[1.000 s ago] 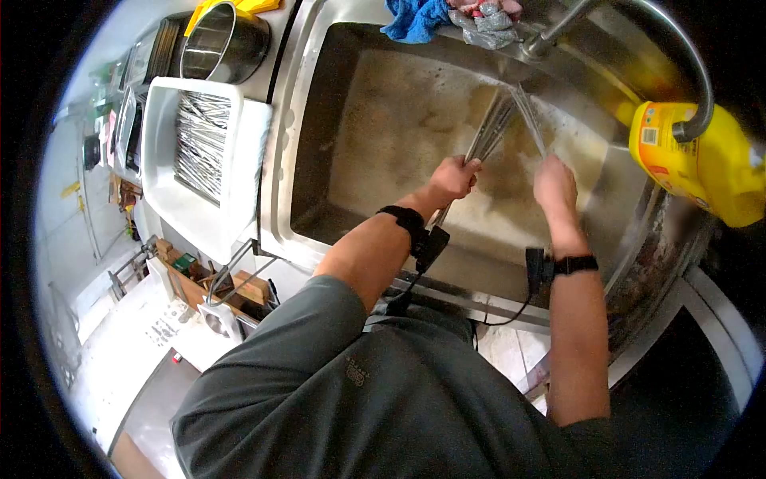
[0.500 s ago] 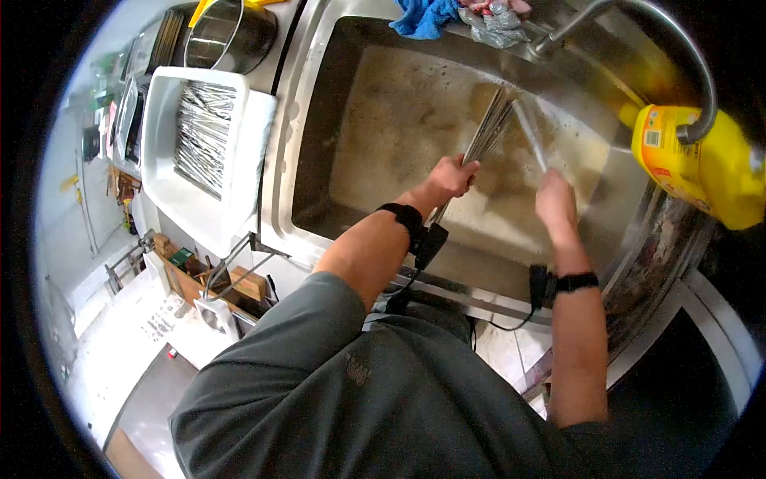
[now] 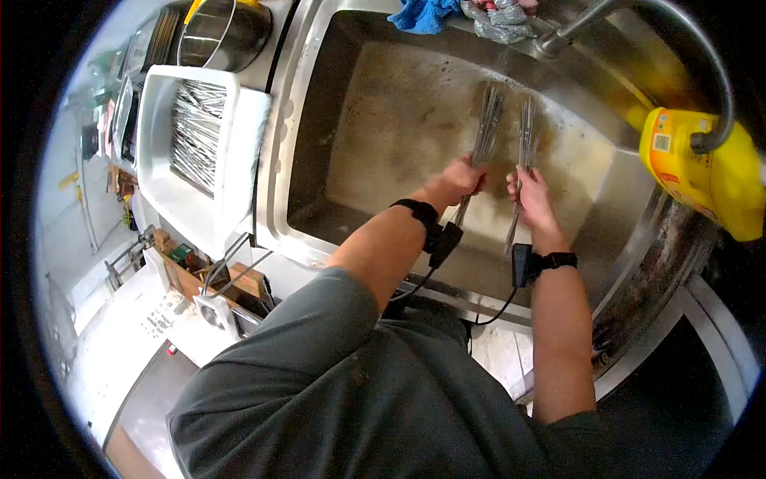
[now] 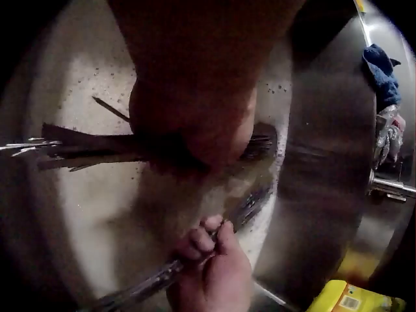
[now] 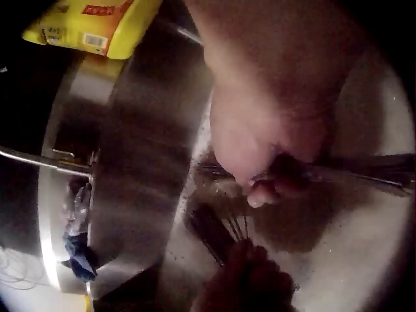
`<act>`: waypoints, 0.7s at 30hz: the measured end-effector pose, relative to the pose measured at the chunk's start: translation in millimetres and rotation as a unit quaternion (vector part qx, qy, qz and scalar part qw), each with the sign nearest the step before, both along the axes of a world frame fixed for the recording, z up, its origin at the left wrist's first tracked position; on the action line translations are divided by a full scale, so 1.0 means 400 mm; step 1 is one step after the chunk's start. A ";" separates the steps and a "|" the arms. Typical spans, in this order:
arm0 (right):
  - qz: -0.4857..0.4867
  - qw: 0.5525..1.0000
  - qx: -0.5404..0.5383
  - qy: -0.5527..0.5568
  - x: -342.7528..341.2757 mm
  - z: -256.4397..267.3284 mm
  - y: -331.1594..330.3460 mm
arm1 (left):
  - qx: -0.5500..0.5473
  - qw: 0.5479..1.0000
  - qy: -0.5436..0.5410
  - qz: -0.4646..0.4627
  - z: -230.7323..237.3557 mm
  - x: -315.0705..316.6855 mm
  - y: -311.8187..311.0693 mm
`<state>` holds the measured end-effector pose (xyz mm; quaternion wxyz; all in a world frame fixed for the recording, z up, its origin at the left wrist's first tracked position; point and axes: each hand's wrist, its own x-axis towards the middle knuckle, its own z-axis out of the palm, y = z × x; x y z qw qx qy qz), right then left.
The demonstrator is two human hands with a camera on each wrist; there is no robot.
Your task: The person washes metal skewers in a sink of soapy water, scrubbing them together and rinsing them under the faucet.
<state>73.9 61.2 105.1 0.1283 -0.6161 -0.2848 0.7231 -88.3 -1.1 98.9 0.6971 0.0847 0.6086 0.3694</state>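
Observation:
My left hand (image 3: pixel 465 177) grips a bundle of thin metal skewers (image 3: pixel 488 124), which sticks out past both sides of the fist. Close on its right, my right hand (image 3: pixel 531 195) holds a second, slimmer bundle of skewers (image 3: pixel 527 132) with fingers curled round it. Both bundles point toward the far side of the steel sink (image 3: pixel 309 144), over cloudy, sudsy water (image 3: pixel 399 120). In the left wrist view, the skewer bundle (image 4: pixel 91 146) fans out at one end. The right wrist view shows the other bundle's ends (image 5: pixel 370 175) beyond my fist.
A white bin (image 3: pixel 152 168) full of skewers stands on the left counter, near a steel pot (image 3: pixel 231 40). A blue cloth (image 3: pixel 423 14) and a plastic bag (image 3: pixel 501 20) lie on the back rim. At right are a yellow jug (image 3: pixel 678 160) and a curved faucet (image 3: pixel 722 88).
My right hand has moved left and nearer my body, its skewers swinging from a leftward slant to nearly straight ahead. The left bundle has turned slightly more upright in the head view.

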 end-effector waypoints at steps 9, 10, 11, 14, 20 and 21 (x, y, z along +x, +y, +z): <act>-0.068 0.993 -0.055 -0.085 -0.039 -0.192 0.007 | 0.119 0.981 0.088 -0.127 -0.143 0.027 0.028; -0.065 0.993 -0.055 -0.084 -0.043 -0.193 0.003 | 0.047 0.999 0.005 -0.020 -0.103 0.037 0.045; -0.072 0.995 -0.018 -0.067 -0.039 -0.195 -0.010 | -0.025 0.993 -0.079 0.088 -0.078 0.046 0.048; -0.044 0.994 0.071 -0.064 -0.014 -0.235 -0.049 | 0.065 0.996 0.011 0.054 -0.075 0.067 0.007; 0.184 0.900 0.338 -0.205 0.024 -0.364 -0.055 | 0.080 0.993 0.081 -0.008 -0.084 0.091 -0.002; 0.136 0.938 0.252 -0.193 0.018 -0.362 -0.043 | 0.163 0.954 0.230 -0.100 -0.084 0.095 -0.004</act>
